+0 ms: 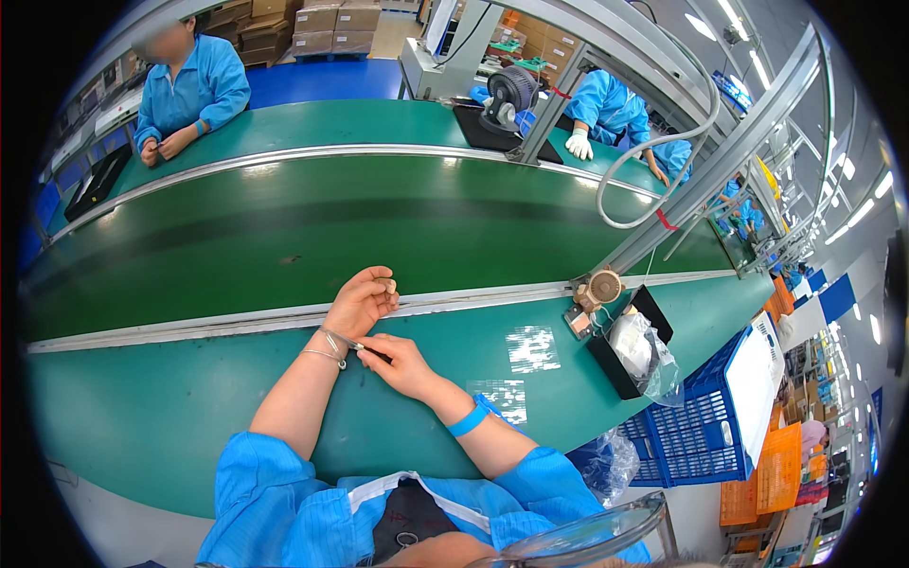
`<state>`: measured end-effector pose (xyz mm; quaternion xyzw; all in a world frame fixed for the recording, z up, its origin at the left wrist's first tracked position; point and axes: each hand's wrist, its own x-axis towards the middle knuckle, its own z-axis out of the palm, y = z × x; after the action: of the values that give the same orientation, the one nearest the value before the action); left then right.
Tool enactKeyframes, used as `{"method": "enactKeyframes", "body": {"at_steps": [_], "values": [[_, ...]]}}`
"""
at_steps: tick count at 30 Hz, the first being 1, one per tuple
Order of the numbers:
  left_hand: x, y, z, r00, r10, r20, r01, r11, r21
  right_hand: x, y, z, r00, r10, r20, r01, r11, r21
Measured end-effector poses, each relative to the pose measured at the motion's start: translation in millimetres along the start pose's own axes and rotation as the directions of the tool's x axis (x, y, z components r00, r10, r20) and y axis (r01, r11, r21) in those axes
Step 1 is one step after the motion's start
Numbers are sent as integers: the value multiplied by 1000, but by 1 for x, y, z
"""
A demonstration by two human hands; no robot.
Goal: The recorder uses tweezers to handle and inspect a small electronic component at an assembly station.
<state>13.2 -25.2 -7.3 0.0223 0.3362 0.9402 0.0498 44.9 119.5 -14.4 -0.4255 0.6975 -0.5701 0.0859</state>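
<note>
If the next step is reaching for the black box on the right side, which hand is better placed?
Probably the right hand: it is nearer to the black box than the left hand, though it holds a slim dark tool.

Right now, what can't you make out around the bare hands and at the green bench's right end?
Head view:
Bare left hand: curled fingers hide whether it holds anything small.
Slim black-handled tool: too small to tell whether its thin tip touches skin; the bare right hand covers part.
Rectangular black box: crumpled clear plastic hides its bottom.
Blue plastic crate: a flat white sheet hides much of its inside.
</note>
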Motion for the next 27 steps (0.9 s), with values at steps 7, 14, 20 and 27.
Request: {"method": "enactKeyframes", "body": {"at_steps": [7,14,20,27], "values": [[-1,0,0,1000,4,10,-4,1000,-6,0,-11,-4,977,202,68,-209,970,120],[0,0,-1,1000,11,-3,-11,1000,0,0,-9,0,995,93,39,-94,996,7],[1,-1,-1,1000,-1,-8,1,1000,10,0,-8,1,996,88,18,-88,996,16],[0,0,-1,1000,4,-1,-4,1000,5,0,-11,-1,986,160,55,-166,976,139]]}}
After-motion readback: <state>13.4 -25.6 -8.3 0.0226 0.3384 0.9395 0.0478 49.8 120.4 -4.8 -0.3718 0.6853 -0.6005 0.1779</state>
